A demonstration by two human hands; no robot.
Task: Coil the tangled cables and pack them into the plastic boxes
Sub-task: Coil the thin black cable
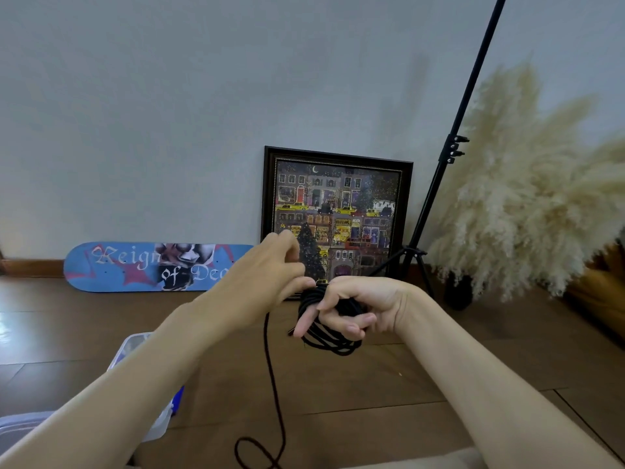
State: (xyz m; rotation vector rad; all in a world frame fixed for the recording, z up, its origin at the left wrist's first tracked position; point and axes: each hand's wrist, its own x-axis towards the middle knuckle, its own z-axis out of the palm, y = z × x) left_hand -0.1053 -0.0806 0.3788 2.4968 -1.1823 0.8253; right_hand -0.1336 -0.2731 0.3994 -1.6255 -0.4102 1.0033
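A pale grey painted wall (203, 96) fills the upper half. At its foot, on the brown wooden plank floor (422, 384), 1 blue wheelless skateboard deck (135, 265) stands on its long edge, printed with pink stars and white gothic lettering. Just right of it leans a dark-framed square picture (338, 204) of a night street with yellow taxis and a Christmas tree. A black metal tripod stand (449, 157) rises beside the frame, its pole slanting up out of view. Farther right, a bushy bundle of cream pampas grass (527, 198) sits in a dark vase (458, 292).
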